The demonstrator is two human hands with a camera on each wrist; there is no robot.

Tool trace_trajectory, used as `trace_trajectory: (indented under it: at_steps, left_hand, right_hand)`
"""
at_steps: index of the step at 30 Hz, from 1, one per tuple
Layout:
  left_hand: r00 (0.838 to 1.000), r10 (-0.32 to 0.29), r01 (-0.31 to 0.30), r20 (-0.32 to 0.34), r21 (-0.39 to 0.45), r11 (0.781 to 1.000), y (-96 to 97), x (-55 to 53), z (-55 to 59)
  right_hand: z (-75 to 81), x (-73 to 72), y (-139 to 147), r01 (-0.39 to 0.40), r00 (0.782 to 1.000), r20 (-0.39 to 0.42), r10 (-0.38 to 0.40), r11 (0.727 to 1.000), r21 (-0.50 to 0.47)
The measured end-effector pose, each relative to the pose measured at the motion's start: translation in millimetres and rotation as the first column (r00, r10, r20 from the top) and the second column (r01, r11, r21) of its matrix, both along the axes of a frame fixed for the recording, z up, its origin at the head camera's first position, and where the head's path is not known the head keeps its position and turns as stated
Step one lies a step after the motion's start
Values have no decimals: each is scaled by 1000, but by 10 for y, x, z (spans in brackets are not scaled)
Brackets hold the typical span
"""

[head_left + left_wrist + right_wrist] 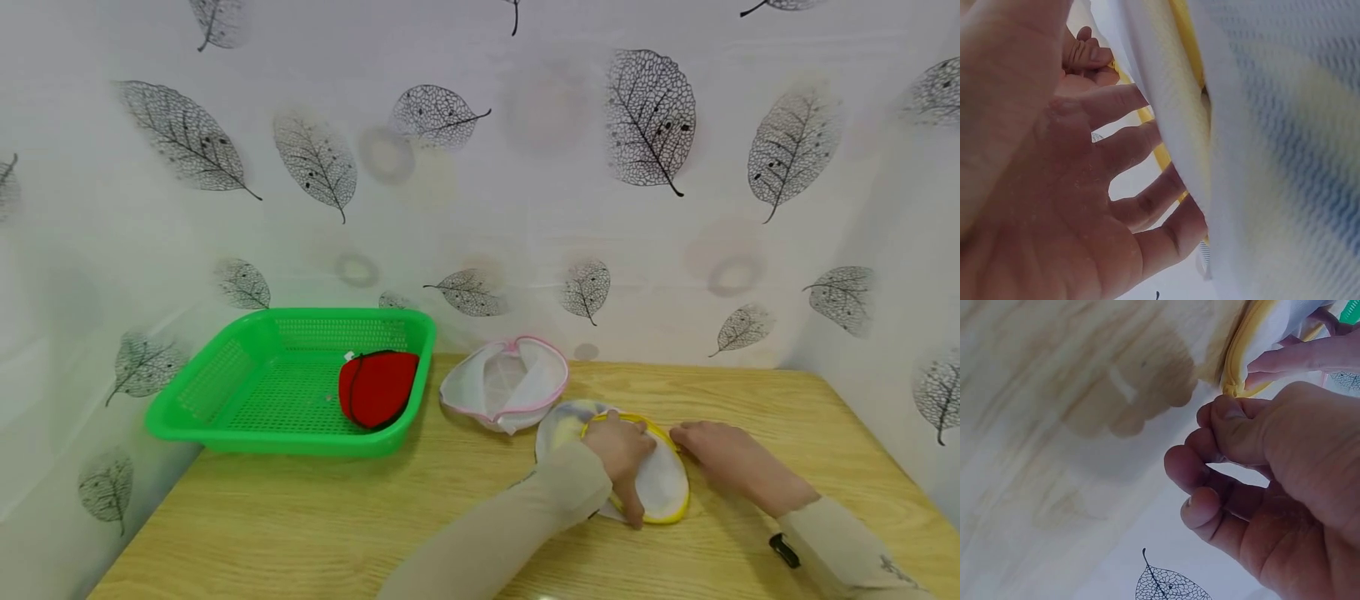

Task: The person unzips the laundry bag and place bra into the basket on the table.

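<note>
By the right hand point(718, 454), a small yellow end of trim point(1230, 390) is pinched between thumb and forefinger, while its other fingers are loosely bent and held clear of the fabric. By the left hand point(621, 454), the yellow-trimmed mesh bag point(663, 483) is touched with the fingers spread well apart and slightly bent; their tips are set against the white mesh. Whether any fabric is nipped under the left thumb cannot be told.

The mesh bag being handled is laid to the right of the green plastic basket point(270, 443) and nearer the person, well apart from it, on the wood-grain table point(315, 517). Just beside the basket's right wall, a pink-trimmed mesh bag point(504, 383) is placed with its opening parted. Inside the basket, at its right end, a red pouch with a black cord point(382, 387) is held. Behind the basket, a white leaf-printed sheet point(495, 217) is hung. Both arms are covered by pale sleeves point(480, 537).
</note>
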State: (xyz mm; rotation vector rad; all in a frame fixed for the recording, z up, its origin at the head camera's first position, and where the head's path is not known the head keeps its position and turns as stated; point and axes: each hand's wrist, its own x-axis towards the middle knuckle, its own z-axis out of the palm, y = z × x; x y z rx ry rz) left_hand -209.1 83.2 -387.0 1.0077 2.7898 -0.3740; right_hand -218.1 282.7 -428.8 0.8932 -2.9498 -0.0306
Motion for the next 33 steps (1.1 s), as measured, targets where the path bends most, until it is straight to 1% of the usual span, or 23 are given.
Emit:
trace_trajectory:
  at_steps: [4, 10, 14, 18, 21, 25, 28, 31, 33]
  left_hand:
    - [1000, 0, 0, -4, -5, 1000, 1, -5, -2]
    - [1000, 4, -4, 28, -5, 1000, 11, -18, -6]
    - [999, 3, -3, 36, -11, 1000, 9, -24, -6]
    - [999, -8, 9, 42, -19, 1000, -7, -30, -8]
    - [998, -39, 39, 47, -2, 999, -42, -38, -13]
    - [992, -80, 75, 100, 56, 996, -106, -68, -27]
    - [984, -97, 86, 152, 79, 993, -137, -98, -31]
    - [980, -105, 93, 171, 73, 993, -142, -128, -36]
    - [980, -108, 98, 169, 64, 993, -140, -145, -40]
  right_hand:
    - [5, 17, 9, 6, 1000, 4, -6, 1000, -2]
    - [-3, 36, 27, 16, 1000, 1, -16, 1000, -11]
    - [-14, 40, 44, 15, 1000, -2, -15, 1000, -11]
    - [-17, 42, 63, 3, 1000, -3, -3, 1000, -9]
    - [-19, 46, 80, -5, 1000, -1, 5, 1000, -8]
    - [-31, 53, 119, -35, 999, -13, 35, 999, -19]
    - [-39, 62, 161, -74, 997, -31, 73, 997, -38]
    - [-35, 73, 191, -102, 994, -44, 100, 993, -59]
    - [-30, 78, 200, -113, 993, -45, 110, 991, -69]
